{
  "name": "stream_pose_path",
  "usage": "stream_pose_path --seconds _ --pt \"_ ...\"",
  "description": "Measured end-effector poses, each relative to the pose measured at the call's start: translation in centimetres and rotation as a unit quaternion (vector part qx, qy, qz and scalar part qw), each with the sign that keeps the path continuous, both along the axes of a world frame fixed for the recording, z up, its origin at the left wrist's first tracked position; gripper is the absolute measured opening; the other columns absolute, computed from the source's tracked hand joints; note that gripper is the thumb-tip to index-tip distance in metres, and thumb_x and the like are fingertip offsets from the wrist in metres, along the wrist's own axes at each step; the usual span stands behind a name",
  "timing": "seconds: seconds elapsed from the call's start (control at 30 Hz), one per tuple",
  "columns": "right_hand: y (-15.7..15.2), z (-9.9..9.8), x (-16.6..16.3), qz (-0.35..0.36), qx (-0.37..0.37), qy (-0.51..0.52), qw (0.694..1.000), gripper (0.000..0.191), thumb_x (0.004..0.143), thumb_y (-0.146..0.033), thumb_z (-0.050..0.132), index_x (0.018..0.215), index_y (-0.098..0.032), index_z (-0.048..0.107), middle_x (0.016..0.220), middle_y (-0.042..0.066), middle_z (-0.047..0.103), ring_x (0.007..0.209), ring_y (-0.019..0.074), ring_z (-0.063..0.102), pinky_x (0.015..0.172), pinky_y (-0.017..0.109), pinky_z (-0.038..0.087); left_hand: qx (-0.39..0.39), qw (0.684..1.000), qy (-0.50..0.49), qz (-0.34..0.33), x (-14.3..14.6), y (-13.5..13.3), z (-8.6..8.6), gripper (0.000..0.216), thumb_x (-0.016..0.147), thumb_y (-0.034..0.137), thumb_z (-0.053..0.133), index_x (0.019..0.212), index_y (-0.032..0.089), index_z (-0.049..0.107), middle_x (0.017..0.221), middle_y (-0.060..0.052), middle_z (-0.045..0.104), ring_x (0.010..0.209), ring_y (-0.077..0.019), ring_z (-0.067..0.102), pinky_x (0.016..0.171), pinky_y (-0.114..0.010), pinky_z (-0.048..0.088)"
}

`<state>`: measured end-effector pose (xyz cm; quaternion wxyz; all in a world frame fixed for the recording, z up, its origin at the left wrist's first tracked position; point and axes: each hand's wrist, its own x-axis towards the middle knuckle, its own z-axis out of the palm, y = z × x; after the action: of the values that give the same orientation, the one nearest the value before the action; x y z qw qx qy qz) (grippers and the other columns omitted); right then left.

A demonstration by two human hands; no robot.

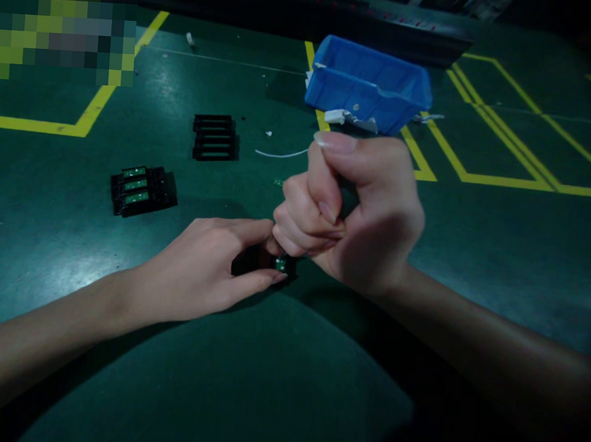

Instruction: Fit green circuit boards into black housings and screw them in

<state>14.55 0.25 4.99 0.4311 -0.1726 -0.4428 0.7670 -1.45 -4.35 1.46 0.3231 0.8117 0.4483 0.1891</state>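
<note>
In the head view, my left hand (197, 268) pinches a small black part between thumb and fingers on the green mat. A small green circuit board (280, 265) shows on that part near the thumb tip; the rest lies in shadow or behind my fingers. Right above it, my right hand (366, 205) is closed in a fist, thumb up, its lower fingers close to the left fingertips. Whatever the fist holds, if anything, is hidden. Just beyond the fist lies another small green board (278, 182).
To the left sits a group of black holders with green boards (136, 184). Behind it lie several black slotted frames (213, 137). A blue bin (368, 85) stands at the back, white scraps (349, 119) by it. A thin white strip (279, 155) curves near the fist.
</note>
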Motion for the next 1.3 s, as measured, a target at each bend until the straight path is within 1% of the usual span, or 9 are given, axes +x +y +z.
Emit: stream_pose_path --seconds 0.07,0.2,0.43,0.63,0.73,1.07,1.3 --pt "0.1 -0.2 0.0 0.008 0.009 0.008 1.000 0.048 0.096 -0.022 0.043 0.049 -0.020 0.034 0.038 -0.007 0.023 0.031 0.0067 0.018 0.031 0.020 0.020 0.001 1.000 0.000 0.002 0.0 0.0 -0.1 0.023 0.093 0.039 0.063 0.110 0.023 0.067 0.096 0.005 0.071 0.083 -0.0127 0.066 0.070 -0.025 0.044" --pt "0.2 -0.1 0.1 0.007 0.026 -0.006 1.000 0.049 0.096 -0.016 0.040 0.048 -0.019 0.035 0.038 -0.007 0.025 0.031 0.0064 0.022 0.032 0.019 0.024 0.004 1.000 -0.006 0.004 0.0 -0.1 -0.1 0.022 0.093 0.038 0.064 0.109 0.023 0.067 0.094 0.005 0.071 0.082 -0.0124 0.066 0.070 -0.025 0.044" --pt "0.0 0.6 0.0 0.001 0.008 -0.038 0.999 0.053 0.098 -0.014 0.036 0.046 -0.019 0.031 0.037 -0.006 0.023 0.031 0.0063 0.017 0.032 0.020 0.021 0.006 1.000 -0.010 0.001 -0.1 0.0 0.0 0.021 0.093 0.037 0.064 0.109 0.023 0.067 0.094 0.005 0.072 0.081 -0.0122 0.066 0.068 -0.025 0.044" --pt "0.0 0.5 0.0 0.009 0.018 -0.039 0.999 0.053 0.098 -0.013 0.037 0.046 -0.019 0.032 0.037 -0.006 0.023 0.031 0.0070 0.018 0.032 0.020 0.022 0.003 1.000 -0.006 0.002 0.0 -0.1 -0.1 0.022 0.093 0.037 0.063 0.110 0.024 0.066 0.095 0.005 0.072 0.082 -0.0127 0.066 0.070 -0.026 0.044" --pt "-0.1 0.6 0.0 -0.002 0.012 -0.032 0.999 0.053 0.098 -0.014 0.038 0.046 -0.019 0.031 0.036 -0.006 0.022 0.030 0.0067 0.017 0.032 0.020 0.021 0.001 1.000 -0.006 0.001 0.0 0.0 -0.1 0.022 0.093 0.037 0.064 0.110 0.024 0.066 0.096 0.005 0.072 0.083 -0.0129 0.066 0.071 -0.026 0.045" --pt "-0.1 0.7 0.2 0.013 0.012 -0.038 0.999 0.053 0.099 -0.014 0.036 0.046 -0.019 0.031 0.037 -0.006 0.023 0.031 0.0072 0.017 0.033 0.020 0.022 0.003 1.000 -0.002 0.005 0.0 -0.1 0.0 0.022 0.093 0.037 0.064 0.108 0.022 0.067 0.093 0.004 0.071 0.080 -0.0136 0.066 0.070 -0.026 0.044" --pt "0.0 0.7 0.1 0.002 0.001 -0.052 0.999 0.054 0.098 -0.015 0.039 0.045 -0.019 0.032 0.035 -0.006 0.024 0.030 0.0072 0.019 0.033 0.020 0.023 0.003 1.000 -0.004 0.000 0.0 0.0 0.0 0.023 0.093 0.038 0.063 0.109 0.022 0.067 0.094 0.002 0.072 0.081 -0.0148 0.066 0.068 -0.026 0.044"
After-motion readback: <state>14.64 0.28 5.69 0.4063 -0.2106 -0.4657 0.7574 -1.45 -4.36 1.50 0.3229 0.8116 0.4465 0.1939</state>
